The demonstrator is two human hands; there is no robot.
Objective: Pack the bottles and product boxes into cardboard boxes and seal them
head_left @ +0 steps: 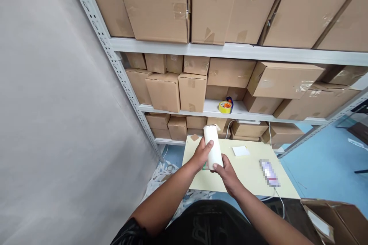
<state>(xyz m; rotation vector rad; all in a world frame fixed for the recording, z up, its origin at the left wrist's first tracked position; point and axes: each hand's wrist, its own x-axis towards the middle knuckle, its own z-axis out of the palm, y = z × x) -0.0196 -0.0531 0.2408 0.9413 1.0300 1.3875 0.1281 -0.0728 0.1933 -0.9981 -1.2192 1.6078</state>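
Note:
In the head view I hold a white, roll-shaped package (212, 143) over the front of a pale yellow tabletop (238, 176). It stands nearly upright, leaning a little, with a small white loop or flap at its top end. My left hand (202, 155) is closed around its left side, the thumb lying across the front. Gripping the lower right end is my right hand (227, 174), its thumb pressed near the bottom. A bit of green shows beside the lower left of the package; what it belongs to is unclear.
A small white box (240, 151) and a blurred-out phone-like item (269, 173) with a white cable lie on the tabletop. Behind stands a metal rack (230, 50) of cardboard boxes (162, 92), with yellow tape (225, 107) on its middle shelf. An open carton (336, 214) is at lower right.

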